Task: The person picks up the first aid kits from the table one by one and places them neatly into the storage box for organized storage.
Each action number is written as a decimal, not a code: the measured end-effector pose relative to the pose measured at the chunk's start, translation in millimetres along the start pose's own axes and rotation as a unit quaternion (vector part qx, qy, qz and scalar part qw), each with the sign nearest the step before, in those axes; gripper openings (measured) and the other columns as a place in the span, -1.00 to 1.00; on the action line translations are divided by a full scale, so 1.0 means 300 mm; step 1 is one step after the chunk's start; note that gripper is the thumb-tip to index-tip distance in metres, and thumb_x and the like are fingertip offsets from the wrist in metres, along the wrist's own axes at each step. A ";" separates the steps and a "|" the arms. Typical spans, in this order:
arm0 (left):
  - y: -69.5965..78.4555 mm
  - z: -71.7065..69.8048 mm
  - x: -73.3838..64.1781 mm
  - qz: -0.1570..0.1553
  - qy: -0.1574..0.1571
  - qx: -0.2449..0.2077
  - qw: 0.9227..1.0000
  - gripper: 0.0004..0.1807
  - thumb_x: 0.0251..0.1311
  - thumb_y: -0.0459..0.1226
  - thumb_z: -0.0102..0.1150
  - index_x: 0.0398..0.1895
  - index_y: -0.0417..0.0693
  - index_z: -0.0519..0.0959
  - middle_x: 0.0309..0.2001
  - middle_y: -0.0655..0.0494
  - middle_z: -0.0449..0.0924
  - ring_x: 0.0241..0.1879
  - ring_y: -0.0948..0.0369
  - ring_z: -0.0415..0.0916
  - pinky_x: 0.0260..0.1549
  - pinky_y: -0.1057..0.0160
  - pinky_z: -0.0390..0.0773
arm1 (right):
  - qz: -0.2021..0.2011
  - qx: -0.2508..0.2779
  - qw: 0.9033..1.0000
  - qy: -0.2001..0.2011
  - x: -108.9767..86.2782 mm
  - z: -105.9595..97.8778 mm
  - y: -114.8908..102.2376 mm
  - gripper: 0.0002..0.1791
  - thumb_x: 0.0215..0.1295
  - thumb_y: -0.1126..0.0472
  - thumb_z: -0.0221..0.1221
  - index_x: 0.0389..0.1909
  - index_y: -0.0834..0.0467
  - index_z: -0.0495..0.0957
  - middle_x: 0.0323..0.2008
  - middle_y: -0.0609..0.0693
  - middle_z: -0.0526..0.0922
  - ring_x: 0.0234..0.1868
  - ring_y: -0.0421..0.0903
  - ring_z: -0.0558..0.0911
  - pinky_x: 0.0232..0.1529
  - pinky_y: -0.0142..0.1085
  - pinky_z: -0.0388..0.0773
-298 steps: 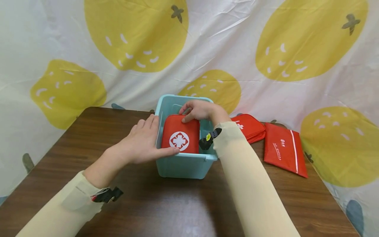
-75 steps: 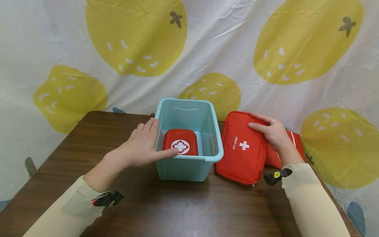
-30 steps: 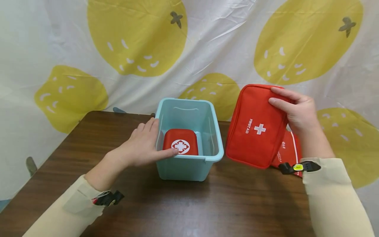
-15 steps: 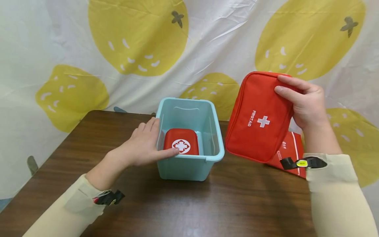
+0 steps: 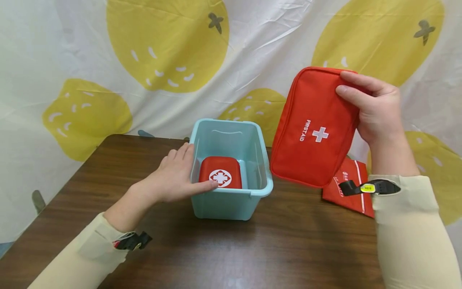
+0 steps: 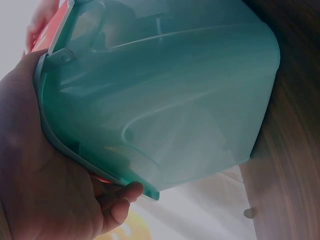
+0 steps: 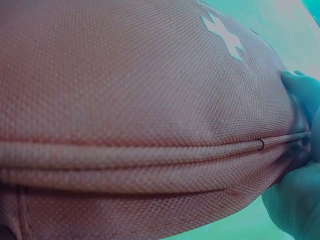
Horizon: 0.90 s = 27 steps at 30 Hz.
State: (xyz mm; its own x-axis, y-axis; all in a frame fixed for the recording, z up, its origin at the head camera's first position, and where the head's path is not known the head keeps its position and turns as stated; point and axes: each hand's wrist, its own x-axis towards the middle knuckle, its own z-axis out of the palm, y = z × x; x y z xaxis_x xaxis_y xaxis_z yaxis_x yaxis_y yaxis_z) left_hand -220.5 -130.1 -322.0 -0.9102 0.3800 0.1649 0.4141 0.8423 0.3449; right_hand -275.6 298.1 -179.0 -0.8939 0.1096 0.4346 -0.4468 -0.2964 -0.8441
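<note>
Nearest you, your left hand (image 5: pixel 173 174) rests on the near left corner of a blue bin (image 5: pixel 221 206), thumb straight along the near rim, fingers relaxed along the left; it seems to steady the bin rather than grip it. The bin stands on the brown table (image 5: pixel 216 249), toward its far edge. Inside, by the near wall, sits a red case (image 5: pixel 220 169), white cross showing, its lower part hidden.

To the bin's right, your right hand (image 5: pixel 380 108) holds a red pouch (image 5: pixel 314 126) above the table, pinching the upper right corner, thumb in front. You appear to be midway through packing the pouch into the bin. The next move would likely call for bringing it left over the opening, then lowering it beside or onto the case. Its printed face is toward you. Its long axis is nearly upright, top leaning right, low end pointing down and left to the bin's right rim; whether they touch is unclear. "FIRST AID" reads downward along that axis.

Partly behind the pouch, a flat red packet (image 5: pixel 349 174) lies at the table's right side, toward the far edge. Beyond that edge hangs a fruit-print cloth (image 5: pixel 180 112).
</note>
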 end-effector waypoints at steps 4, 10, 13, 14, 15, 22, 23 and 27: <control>-0.001 0.000 -0.001 0.001 0.000 -0.003 1.000 0.18 0.21 0.46 0.27 0.55 -0.24 0.19 0.34 -0.13 0.40 0.20 -0.12 0.36 0.25 -0.19 0.44 | -0.003 0.013 1.000 0.012 0.018 0.048 -0.013 -0.53 0.20 0.52 0.51 0.16 0.28 0.79 -0.06 0.09 0.87 -0.24 -0.03 0.86 -0.18 -0.22 0.82; -0.003 -0.001 -0.001 0.001 0.002 -0.007 1.000 0.19 0.20 0.46 0.28 0.56 -0.24 0.18 0.34 -0.11 0.39 0.23 -0.11 0.35 0.29 -0.20 0.42 | -0.020 0.020 0.999 0.014 0.048 0.132 -0.002 -0.49 0.14 0.47 0.58 0.15 0.26 0.80 -0.05 0.10 0.85 -0.23 -0.01 0.86 -0.16 -0.22 0.82; -0.004 -0.001 -0.001 0.000 0.002 -0.006 1.000 0.20 0.20 0.46 0.28 0.56 -0.25 0.18 0.35 -0.12 0.39 0.24 -0.11 0.35 0.30 -0.21 0.41 | -0.024 0.024 0.999 0.004 0.063 0.176 0.016 -0.51 0.13 0.45 0.59 0.13 0.25 0.81 -0.06 0.11 0.85 -0.23 0.00 0.86 -0.16 -0.22 0.83; -0.004 0.000 0.000 -0.001 0.001 -0.005 1.000 0.20 0.20 0.46 0.28 0.56 -0.26 0.18 0.36 -0.13 0.38 0.23 -0.12 0.35 0.30 -0.21 0.42 | -0.024 0.023 0.999 0.001 0.067 0.192 0.024 -0.52 0.13 0.44 0.60 0.12 0.24 0.82 -0.07 0.11 0.85 -0.23 0.00 0.86 -0.16 -0.22 0.83; -0.004 0.000 -0.001 -0.002 0.001 -0.004 1.000 0.21 0.20 0.47 0.27 0.56 -0.26 0.18 0.37 -0.14 0.38 0.22 -0.13 0.36 0.29 -0.21 0.42 | -0.023 0.020 1.000 -0.002 0.071 0.207 0.031 -0.53 0.14 0.42 0.60 0.12 0.23 0.82 -0.08 0.11 0.85 -0.23 -0.01 0.86 -0.16 -0.22 0.83; -0.003 0.005 0.001 -0.008 -0.002 -0.003 1.000 0.24 0.20 0.47 0.26 0.60 -0.29 0.15 0.42 -0.17 0.35 0.24 -0.15 0.35 0.30 -0.23 0.42 | -0.009 0.005 1.000 -0.021 0.102 0.304 0.084 -0.60 0.21 0.38 0.57 0.09 0.16 0.85 -0.06 0.08 0.85 -0.20 -0.02 0.87 -0.14 -0.24 0.83; -0.002 0.006 0.001 -0.008 -0.002 -0.003 1.000 0.25 0.20 0.47 0.26 0.60 -0.29 0.15 0.42 -0.17 0.34 0.24 -0.15 0.35 0.30 -0.23 0.42 | -0.007 0.007 1.000 -0.023 0.106 0.317 0.094 -0.60 0.21 0.38 0.56 0.09 0.15 0.85 -0.06 0.07 0.85 -0.21 -0.02 0.87 -0.14 -0.24 0.83; 0.001 0.007 0.002 -0.011 -0.005 -0.008 1.000 0.26 0.20 0.47 0.26 0.62 -0.27 0.13 0.43 -0.17 0.34 0.26 -0.15 0.34 0.32 -0.25 0.41 | 0.004 0.010 0.999 -0.034 0.119 0.363 0.136 -0.63 0.24 0.39 0.54 0.08 0.14 0.86 -0.08 0.05 0.86 -0.23 -0.04 0.87 -0.13 -0.26 0.83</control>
State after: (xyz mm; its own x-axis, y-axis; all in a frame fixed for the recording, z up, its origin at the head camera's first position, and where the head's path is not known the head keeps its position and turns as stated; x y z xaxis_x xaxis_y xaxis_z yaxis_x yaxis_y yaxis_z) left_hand -221.0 -128.8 -323.8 -0.9191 0.3651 0.1478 0.3938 0.8440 0.3640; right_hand -321.8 186.6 -163.7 -0.8929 0.0433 0.4482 -0.4378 -0.3163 -0.8416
